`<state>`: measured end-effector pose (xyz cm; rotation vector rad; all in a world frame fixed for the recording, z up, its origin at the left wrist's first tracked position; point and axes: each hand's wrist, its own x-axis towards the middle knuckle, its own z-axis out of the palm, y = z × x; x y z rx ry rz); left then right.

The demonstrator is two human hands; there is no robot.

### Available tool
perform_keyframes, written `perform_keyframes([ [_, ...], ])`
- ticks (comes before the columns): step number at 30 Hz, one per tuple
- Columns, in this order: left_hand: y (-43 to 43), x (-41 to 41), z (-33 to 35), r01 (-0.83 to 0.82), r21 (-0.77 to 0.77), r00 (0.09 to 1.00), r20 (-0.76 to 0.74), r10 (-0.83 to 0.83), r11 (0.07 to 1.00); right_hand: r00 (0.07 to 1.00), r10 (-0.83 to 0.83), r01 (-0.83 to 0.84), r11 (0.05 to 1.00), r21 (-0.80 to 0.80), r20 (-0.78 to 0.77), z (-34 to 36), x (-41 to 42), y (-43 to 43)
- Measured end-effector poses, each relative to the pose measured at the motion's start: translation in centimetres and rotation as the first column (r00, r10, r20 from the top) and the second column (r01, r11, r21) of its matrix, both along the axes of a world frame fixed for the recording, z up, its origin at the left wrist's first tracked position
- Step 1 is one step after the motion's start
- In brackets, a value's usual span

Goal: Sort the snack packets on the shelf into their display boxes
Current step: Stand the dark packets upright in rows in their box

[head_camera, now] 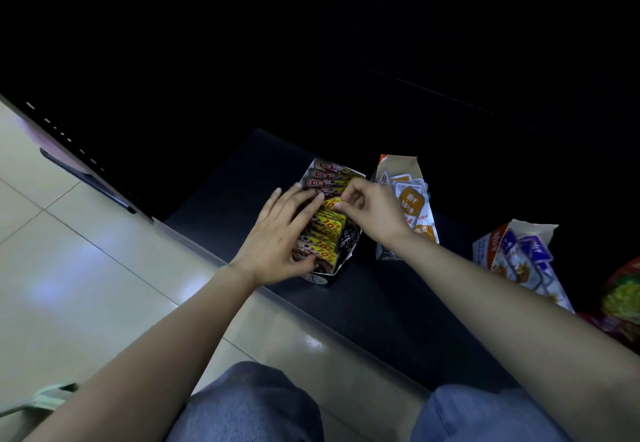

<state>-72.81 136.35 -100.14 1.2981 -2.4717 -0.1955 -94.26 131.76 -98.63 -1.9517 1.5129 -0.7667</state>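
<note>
Work centres on the white cardboard display box (pixel 343 261), which stands on the dark low shelf (pixel 242 178) close to its front edge. It holds a row of dark snack packets with yellow "10%" bands (pixel 327 230), standing on edge and packed one behind another.

Left hand (pixel 277 233): fingers extended and laid flat across the packet tops, thumb against the nearest packet. Judged purpose: to press the row together and keep it from fanning out. It grasps nothing.

Right hand (pixel 370 213): thumb and forefinger pinch the top edge of one yellow-banded packet (pixel 330 203) midway along the row. The other fingers are curled. The packet appears partly seated; whether it is going in or being straightened cannot be told.

Condition of packets: glossy, thin and flexible, tops roughly level, bands facing the same way. The box looks close to full.

Adjacent items, to the right:
- orange-and-white open box (pixel 398 164), just beside, with orange-labelled sachets (pixel 412 202) lying loosely inside;
- white box with blue-labelled packets (pixel 485 247), further along and leaning;
- red-and-green bag (pixel 620 296) at the frame edge, detail unclear.

Upper shelving is too dark to assess.
</note>
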Motion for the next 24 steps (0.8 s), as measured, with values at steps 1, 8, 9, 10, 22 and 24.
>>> perform_keyframes([
  [1, 0.1, 0.1, -0.1, 0.007, -0.010, 1.000, 0.015, -0.007, 1.000, 1.000, -0.025, 0.024, 0.999, -0.032, -0.017, -0.1, 0.0, 0.0],
  [8, -0.2, 0.0, 0.3, 0.049, 0.008, 0.999, -0.009, -0.049, 0.999, 0.994, -0.028, 0.014, 0.991, 0.136, 0.102, 0.1, -0.4, -0.3],
  [9, -0.1, 0.0, 0.2, 0.053, -0.006, 0.999, -0.008, -0.053, 0.999, 0.993, -0.018, 0.000, 0.989, 0.145, 0.119, 0.1, -0.3, -0.3],
  [10, -0.1, 0.1, 0.2, 0.051, -0.017, 0.999, -0.004, -0.051, 0.999, 0.992, -0.005, -0.012, 0.991, 0.135, 0.126, 0.1, -0.3, -0.3],
  [22, 0.5, 0.2, -0.2, 0.028, -0.044, 0.999, -0.020, -0.029, 0.999, 0.991, 0.070, -0.079, 0.993, 0.082, 0.113, -0.5, -2.2, 0.6],
  [24, 0.4, 0.3, -0.2, 0.037, -0.004, 0.999, -0.035, -0.037, 0.999, 0.995, 0.070, -0.073, 0.997, 0.040, 0.065, -0.7, -2.0, 0.7],
])
